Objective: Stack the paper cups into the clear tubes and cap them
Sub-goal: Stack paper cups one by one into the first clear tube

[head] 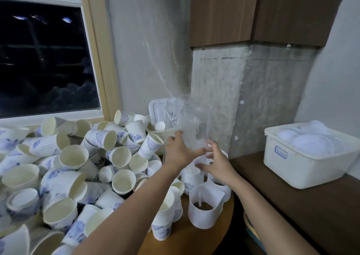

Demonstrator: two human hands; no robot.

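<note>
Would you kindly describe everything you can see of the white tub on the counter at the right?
The white tub is a rectangular, opaque, plastic-looking box with a thick outward rim and no cover on it. A small blue-printed label sits on its near wall. It stands upright on the dark wooden counter, close to the wall corner, and is heaped with round white lids. Only these visibly touch it.

The paper cups [101, 138] are white with a blue printed pattern and cream inside. The tube [191, 126] is clear. The bin [311, 169] is white with a blue label [281, 152]; the table [187, 241] is brown.
</note>
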